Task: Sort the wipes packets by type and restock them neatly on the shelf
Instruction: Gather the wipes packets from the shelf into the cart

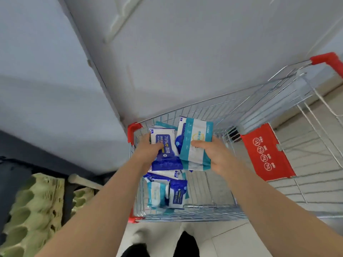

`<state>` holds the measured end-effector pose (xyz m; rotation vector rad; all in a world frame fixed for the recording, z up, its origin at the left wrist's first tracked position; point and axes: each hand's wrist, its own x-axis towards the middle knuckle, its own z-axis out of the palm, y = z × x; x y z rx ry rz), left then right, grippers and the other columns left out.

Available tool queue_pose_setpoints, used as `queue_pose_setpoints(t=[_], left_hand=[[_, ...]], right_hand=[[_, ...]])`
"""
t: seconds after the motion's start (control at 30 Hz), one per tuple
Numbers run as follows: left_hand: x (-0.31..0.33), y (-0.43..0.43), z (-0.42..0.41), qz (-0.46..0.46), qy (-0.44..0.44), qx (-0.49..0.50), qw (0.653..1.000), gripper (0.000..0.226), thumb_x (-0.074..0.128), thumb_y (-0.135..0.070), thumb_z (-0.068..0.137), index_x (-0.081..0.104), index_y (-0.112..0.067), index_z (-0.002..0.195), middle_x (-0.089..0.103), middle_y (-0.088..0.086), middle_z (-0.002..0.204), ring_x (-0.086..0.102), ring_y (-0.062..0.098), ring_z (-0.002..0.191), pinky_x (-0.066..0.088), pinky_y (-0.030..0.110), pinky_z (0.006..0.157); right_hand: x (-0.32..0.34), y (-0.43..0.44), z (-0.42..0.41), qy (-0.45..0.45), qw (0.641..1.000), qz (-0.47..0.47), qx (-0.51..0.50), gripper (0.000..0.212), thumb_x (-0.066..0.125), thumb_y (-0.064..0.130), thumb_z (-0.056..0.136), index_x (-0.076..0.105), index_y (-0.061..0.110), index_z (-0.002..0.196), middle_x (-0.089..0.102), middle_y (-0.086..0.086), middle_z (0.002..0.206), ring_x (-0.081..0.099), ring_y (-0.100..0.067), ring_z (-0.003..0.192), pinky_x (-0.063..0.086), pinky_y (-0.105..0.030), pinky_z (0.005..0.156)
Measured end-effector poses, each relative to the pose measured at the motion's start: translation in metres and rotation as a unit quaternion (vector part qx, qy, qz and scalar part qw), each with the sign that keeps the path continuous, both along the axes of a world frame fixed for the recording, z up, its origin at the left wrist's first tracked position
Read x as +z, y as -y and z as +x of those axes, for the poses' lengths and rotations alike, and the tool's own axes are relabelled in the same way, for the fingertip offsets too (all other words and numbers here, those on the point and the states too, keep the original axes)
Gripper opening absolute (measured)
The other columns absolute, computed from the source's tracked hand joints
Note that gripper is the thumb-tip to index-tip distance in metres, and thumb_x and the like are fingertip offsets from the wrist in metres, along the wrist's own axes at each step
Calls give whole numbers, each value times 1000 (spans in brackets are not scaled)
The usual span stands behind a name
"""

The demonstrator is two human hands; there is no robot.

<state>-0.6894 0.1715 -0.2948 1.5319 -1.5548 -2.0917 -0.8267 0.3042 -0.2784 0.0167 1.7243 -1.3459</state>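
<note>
Both bare forearms reach forward and down into a wire shopping cart [219,106] with red corner guards, the hands side by side above its basket. The left hand [148,148] curls its fingers round the near edge of a dark blue wipes packet [165,151] marked 75%, while the right hand [213,152] pinches a teal and white wipes packet [194,143], thumb on top and fingers under, the two packets touching edge to edge. More loose packets [167,191] of both colours lie heaped below them in the basket, green egg trays [35,210] sit off to the left, and a red child-seat flap [267,151] hangs at the right.
</note>
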Motion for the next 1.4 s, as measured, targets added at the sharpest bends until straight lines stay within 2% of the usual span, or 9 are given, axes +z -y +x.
queue_pose_setpoints(t=[0.1, 0.23, 0.33, 0.57, 0.73, 0.93, 1.1, 1.23, 1.4], left_hand=[[-49, 3, -10, 13, -2, 43, 999, 35, 62, -11, 91, 49, -25, 120, 68, 8, 108, 70, 28, 92, 59, 44, 76], [-109, 10, -18, -4, 20, 77, 997, 27, 63, -13, 92, 54, -31, 110, 70, 7, 103, 70, 27, 90, 59, 43, 76], [-154, 22, -26, -20, 38, 101, 994, 40, 64, -13, 91, 52, -26, 127, 71, 5, 103, 70, 26, 90, 59, 40, 73], [-242, 38, -37, -71, 91, 117, 986, 52, 71, -22, 85, 51, -29, 133, 70, 5, 107, 70, 22, 89, 59, 42, 78], [-270, 38, -43, -122, 129, 127, 976, 43, 69, -35, 86, 56, -27, 126, 68, -6, 105, 67, 12, 90, 59, 36, 74], [-275, 43, -49, -166, 185, 110, 962, 52, 68, -58, 74, 58, -30, 116, 63, -3, 109, 63, 16, 93, 57, 37, 74], [-255, 42, -45, -171, 176, 101, 964, 47, 65, -43, 87, 51, -24, 128, 60, -5, 110, 60, 8, 89, 57, 34, 74], [-230, 36, -36, -188, 186, 93, 960, 40, 59, -41, 92, 54, -25, 128, 60, -7, 110, 59, 9, 91, 53, 30, 72], [-177, 22, -21, -246, 177, 53, 952, 32, 52, -40, 95, 59, -24, 122, 64, -7, 112, 61, 12, 96, 53, 33, 81]], right_hand=[[-54, 15, -23, 27, 999, 12, 30, 28, 70, 2, 80, 64, 14, 104, 72, -10, 100, 69, -29, 92, 56, -50, 82], [-126, 36, -38, 66, 996, 38, 49, 27, 71, 5, 79, 64, 17, 102, 72, -11, 101, 68, -31, 95, 54, -54, 85], [-176, 51, -49, 90, 993, 45, 56, 31, 70, 5, 80, 63, 15, 109, 71, -13, 105, 67, -32, 97, 53, -56, 87], [-271, 77, -61, 91, 992, 69, 59, 22, 65, 9, 88, 61, 14, 109, 69, -8, 108, 66, -18, 84, 53, -30, 65], [-311, 90, -64, 34, 991, 99, 82, 28, 68, 20, 87, 58, 19, 113, 67, -5, 114, 64, -22, 100, 54, -40, 86], [-316, 103, -64, -19, 987, 125, 96, 48, 68, 32, 85, 47, 30, 128, 63, 1, 117, 63, -21, 103, 55, -42, 87], [-298, 97, -65, -165, 934, 235, 214, 76, 62, 54, 79, 29, 34, 144, 47, -5, 132, 51, -26, 117, 49, -46, 94], [-268, 82, -63, -197, 927, 182, 263, 61, 61, 41, 87, 41, 24, 142, 46, -2, 136, 52, -16, 109, 54, -29, 77], [-205, 75, -51, -314, 883, 124, 326, 48, 56, 38, 93, 49, 21, 137, 48, 0, 142, 45, -15, 127, 38, -27, 101]])
